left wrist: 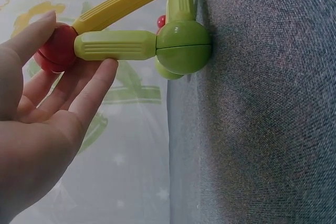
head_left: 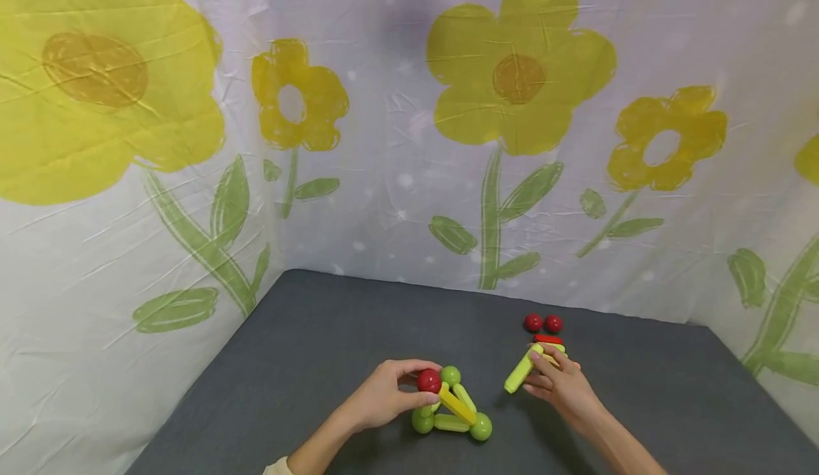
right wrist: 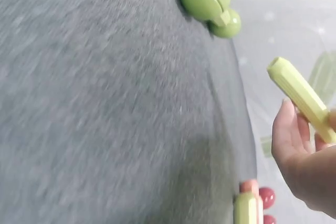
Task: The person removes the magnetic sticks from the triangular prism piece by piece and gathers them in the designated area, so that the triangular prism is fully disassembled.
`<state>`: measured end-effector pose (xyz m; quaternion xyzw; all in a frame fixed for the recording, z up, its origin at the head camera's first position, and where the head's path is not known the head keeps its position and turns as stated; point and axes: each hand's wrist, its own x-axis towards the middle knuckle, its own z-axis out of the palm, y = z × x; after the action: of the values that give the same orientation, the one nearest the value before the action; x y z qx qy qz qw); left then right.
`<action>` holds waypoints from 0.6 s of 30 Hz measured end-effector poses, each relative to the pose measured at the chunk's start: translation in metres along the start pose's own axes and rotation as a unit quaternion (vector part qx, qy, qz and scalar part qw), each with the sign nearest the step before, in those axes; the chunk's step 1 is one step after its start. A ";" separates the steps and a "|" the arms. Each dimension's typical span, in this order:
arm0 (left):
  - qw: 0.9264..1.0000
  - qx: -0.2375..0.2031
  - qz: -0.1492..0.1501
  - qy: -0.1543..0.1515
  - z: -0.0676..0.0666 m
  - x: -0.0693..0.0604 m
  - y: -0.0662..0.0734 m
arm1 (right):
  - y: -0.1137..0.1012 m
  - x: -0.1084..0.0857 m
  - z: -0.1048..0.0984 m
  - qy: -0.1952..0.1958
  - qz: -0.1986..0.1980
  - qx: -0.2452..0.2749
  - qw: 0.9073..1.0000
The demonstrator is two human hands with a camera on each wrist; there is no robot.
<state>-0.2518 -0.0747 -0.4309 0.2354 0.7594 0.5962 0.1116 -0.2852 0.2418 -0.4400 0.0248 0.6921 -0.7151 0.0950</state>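
Observation:
A frame of sticks and balls stands on the dark table, three green balls (head_left: 480,427) at its base corners and a red ball (head_left: 429,381) on top. My left hand (head_left: 382,398) grips the red ball between thumb and fingers. In the left wrist view a light green stick (left wrist: 115,44) and a yellow stick (left wrist: 122,4) run from the red ball (left wrist: 56,48) to green balls (left wrist: 184,48). To the right, my right hand (head_left: 569,390) holds a loose light green stick (head_left: 521,372) above the table, apart from the frame; the right wrist view shows this stick (right wrist: 302,94) too.
Two red balls (head_left: 534,322) lie at the back right of the table (head_left: 358,318). Beside them are a red stick (head_left: 548,338) and light green sticks, partly behind my right hand. A curtain with yellow flowers (head_left: 384,212) hangs behind the table.

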 end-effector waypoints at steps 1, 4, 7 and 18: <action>1.000 0.000 0.000 0.000 0.000 0.000 0.000 | 0.000 -0.002 -0.003 0.004 0.005 0.004 1.000; 1.000 -0.001 -0.001 0.000 0.001 0.001 0.000 | 0.002 -0.005 -0.013 0.009 0.017 0.024 1.000; 1.000 -0.001 0.000 -0.001 0.000 0.001 0.001 | 0.005 -0.009 -0.021 0.012 0.027 0.027 0.999; 1.000 0.003 0.000 0.000 0.000 0.002 -0.001 | 0.010 -0.018 -0.039 0.047 0.065 0.020 0.997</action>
<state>-0.2532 -0.0740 -0.4317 0.2358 0.7615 0.5935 0.1109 -0.2693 0.2826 -0.4487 0.1052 0.6784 -0.7192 0.1075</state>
